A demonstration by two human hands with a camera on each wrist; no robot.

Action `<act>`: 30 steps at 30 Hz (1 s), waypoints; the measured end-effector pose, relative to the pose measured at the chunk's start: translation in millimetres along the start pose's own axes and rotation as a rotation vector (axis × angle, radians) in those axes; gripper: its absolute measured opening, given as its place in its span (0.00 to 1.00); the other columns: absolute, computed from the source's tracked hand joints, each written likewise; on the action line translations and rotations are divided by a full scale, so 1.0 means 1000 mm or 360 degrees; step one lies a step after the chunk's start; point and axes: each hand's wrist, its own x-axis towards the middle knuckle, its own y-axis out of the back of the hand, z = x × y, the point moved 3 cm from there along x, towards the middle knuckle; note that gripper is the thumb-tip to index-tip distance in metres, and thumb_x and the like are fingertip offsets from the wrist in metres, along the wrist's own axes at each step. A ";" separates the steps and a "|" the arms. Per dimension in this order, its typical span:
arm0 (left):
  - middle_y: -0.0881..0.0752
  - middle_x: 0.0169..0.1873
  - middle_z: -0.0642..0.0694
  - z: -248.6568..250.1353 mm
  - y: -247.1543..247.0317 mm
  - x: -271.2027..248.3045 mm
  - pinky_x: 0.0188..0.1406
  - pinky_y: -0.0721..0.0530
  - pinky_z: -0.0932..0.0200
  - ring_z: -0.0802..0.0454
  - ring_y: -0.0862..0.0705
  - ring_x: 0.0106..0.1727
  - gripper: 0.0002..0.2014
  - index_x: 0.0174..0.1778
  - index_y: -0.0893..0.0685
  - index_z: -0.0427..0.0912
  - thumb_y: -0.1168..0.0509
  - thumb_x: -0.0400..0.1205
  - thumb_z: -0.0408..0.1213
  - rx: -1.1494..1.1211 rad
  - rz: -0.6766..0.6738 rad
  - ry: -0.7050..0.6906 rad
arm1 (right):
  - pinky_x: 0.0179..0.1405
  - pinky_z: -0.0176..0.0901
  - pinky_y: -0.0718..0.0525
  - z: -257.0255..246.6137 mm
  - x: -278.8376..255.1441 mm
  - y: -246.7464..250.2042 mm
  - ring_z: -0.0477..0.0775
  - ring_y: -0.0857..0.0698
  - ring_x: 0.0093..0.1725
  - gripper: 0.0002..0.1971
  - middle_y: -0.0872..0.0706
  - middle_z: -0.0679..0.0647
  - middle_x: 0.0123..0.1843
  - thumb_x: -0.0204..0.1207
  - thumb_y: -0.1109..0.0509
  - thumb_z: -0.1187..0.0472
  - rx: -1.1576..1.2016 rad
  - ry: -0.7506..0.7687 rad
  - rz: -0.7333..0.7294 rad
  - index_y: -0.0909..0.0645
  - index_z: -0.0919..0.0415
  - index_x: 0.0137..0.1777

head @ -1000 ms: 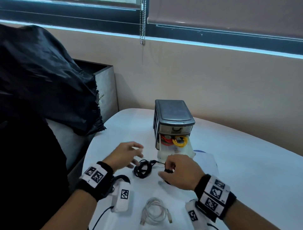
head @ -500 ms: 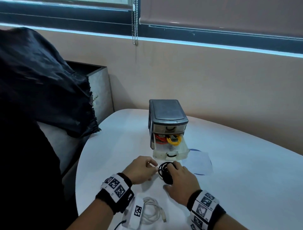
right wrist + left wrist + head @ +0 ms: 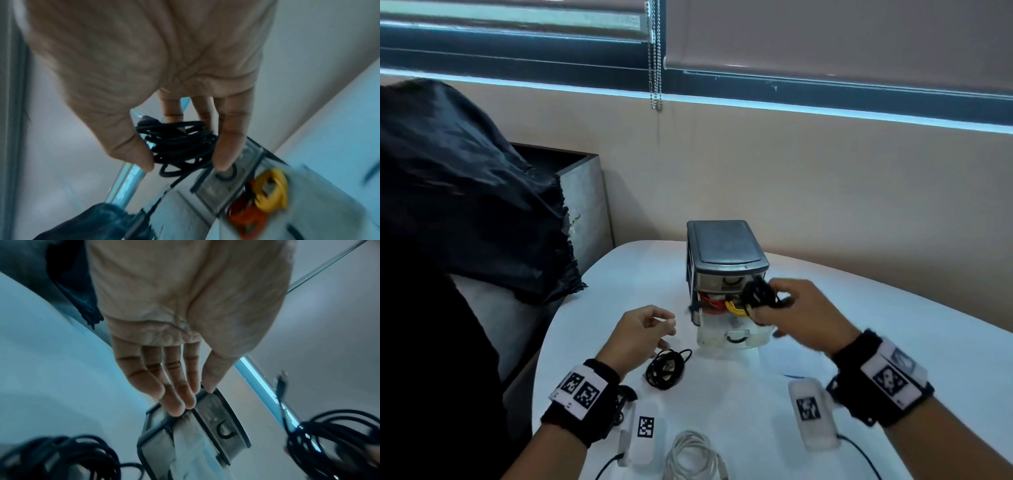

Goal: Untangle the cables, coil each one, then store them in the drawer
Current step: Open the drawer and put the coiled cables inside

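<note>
- Head view, progress: open drawer [image 3: 732, 337] of the small grey drawer unit [image 3: 726, 253] already holds an orange cable coil [image 3: 710, 303] and a yellow cable coil [image 3: 734, 306]. Stored, by my judgement: two. Left to store: three.
- Head view, in hand: right hand [image 3: 808, 317] grips a coiled black cable [image 3: 758, 294], raised over the open drawer, not yet in it.
- Head view, waiting: second black cable coil [image 3: 666, 370] lies on the white table [image 3: 893, 329], just beside the left hand [image 3: 638, 334]; white cable coil [image 3: 693, 454] lies at the near edge.
- Left wrist view: left hand [image 3: 180, 337] holds nothing, fingers [image 3: 172, 395] straight and together. Drawer unit [image 3: 205, 426] ahead: translucent plastic fronts, dark frame, curved handle. Black cables blurred at both lower corners.
- Right wrist view: right hand [image 3: 164, 65] pinches the black cable [image 3: 180, 142] between thumb and fingers; thin, matte, round cord in loose uneven loops. Yellow coil [image 3: 271, 191] and orange coil [image 3: 246, 216] glossy, blurred, inside the clear drawer.
</note>
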 end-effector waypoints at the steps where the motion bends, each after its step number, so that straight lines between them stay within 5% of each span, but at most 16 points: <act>1: 0.09 0.42 0.43 0.002 -0.007 0.001 0.29 0.20 0.64 0.55 0.13 0.30 0.03 0.51 0.13 0.41 0.31 0.84 0.35 -0.0009 -0.0024 -0.0011 | 0.39 0.55 0.11 -0.002 0.010 0.005 0.54 0.12 0.38 0.06 0.09 0.53 0.41 0.68 0.21 0.60 -0.0051 -0.0017 0.0085 0.12 0.53 0.45; 5: 0.09 0.41 0.44 0.003 -0.037 0.009 0.30 0.19 0.64 0.54 0.11 0.31 0.02 0.51 0.14 0.46 0.31 0.84 0.37 0.0139 -0.0058 -0.0111 | 0.38 0.42 0.18 0.016 0.042 -0.008 0.49 0.16 0.41 0.07 0.14 0.48 0.43 0.69 0.25 0.49 -0.0844 -0.0183 -0.0084 0.17 0.50 0.43; 8: 0.12 0.37 0.49 0.001 -0.050 0.013 0.31 0.20 0.65 0.53 0.11 0.34 0.06 0.54 0.16 0.53 0.30 0.83 0.40 0.0302 -0.0013 -0.0188 | 0.47 0.45 0.16 0.029 0.043 -0.029 0.51 0.16 0.47 0.12 0.14 0.49 0.50 0.76 0.31 0.46 -0.1219 -0.0129 -0.0260 0.18 0.51 0.53; 13: 0.12 0.38 0.48 -0.003 -0.055 0.018 0.33 0.20 0.71 0.52 0.10 0.39 0.14 0.62 0.16 0.57 0.29 0.82 0.41 0.0414 0.0027 -0.0252 | 0.47 0.48 0.25 0.034 0.042 -0.039 0.59 0.19 0.52 0.11 0.13 0.52 0.50 0.83 0.43 0.53 -0.1430 0.0056 -0.0086 0.20 0.53 0.48; 17: 0.12 0.38 0.48 -0.004 -0.055 0.020 0.36 0.17 0.66 0.51 0.11 0.39 0.17 0.66 0.17 0.56 0.28 0.81 0.41 0.0408 0.0038 -0.0228 | 0.56 0.50 0.27 0.035 0.044 -0.050 0.60 0.16 0.58 0.15 0.13 0.48 0.58 0.85 0.46 0.56 -0.1295 0.0186 -0.0153 0.23 0.44 0.66; 19: 0.12 0.38 0.50 -0.005 -0.052 0.020 0.39 0.17 0.64 0.52 0.11 0.39 0.19 0.68 0.18 0.56 0.28 0.81 0.42 0.0409 0.0048 -0.0234 | 0.53 0.50 0.20 0.037 0.045 -0.052 0.64 0.14 0.52 0.17 0.12 0.53 0.55 0.85 0.45 0.57 -0.1159 0.0217 -0.0112 0.32 0.47 0.73; 22: 0.12 0.39 0.51 -0.006 -0.052 0.021 0.45 0.16 0.61 0.54 0.12 0.42 0.21 0.70 0.19 0.56 0.28 0.81 0.43 0.0464 0.0082 -0.0272 | 0.41 0.49 0.20 0.039 0.047 -0.054 0.64 0.16 0.42 0.10 0.13 0.57 0.46 0.86 0.45 0.54 -0.1035 0.0182 0.0093 0.31 0.54 0.64; 25: 0.12 0.39 0.51 -0.008 -0.055 0.022 0.48 0.14 0.56 0.53 0.12 0.42 0.23 0.72 0.19 0.55 0.28 0.80 0.42 0.0477 0.0094 -0.0266 | 0.43 0.47 0.19 0.036 0.056 -0.057 0.61 0.15 0.47 0.14 0.12 0.54 0.49 0.87 0.46 0.52 -0.1052 0.0133 0.0158 0.20 0.54 0.56; 30: 0.11 0.38 0.51 -0.002 -0.056 0.018 0.36 0.25 0.72 0.60 0.17 0.38 0.27 0.79 0.25 0.56 0.32 0.83 0.43 0.0724 0.0038 -0.0344 | 0.44 0.44 0.17 0.044 0.070 -0.063 0.59 0.14 0.47 0.13 0.10 0.52 0.47 0.83 0.39 0.54 -0.1005 -0.0116 0.0069 0.12 0.51 0.46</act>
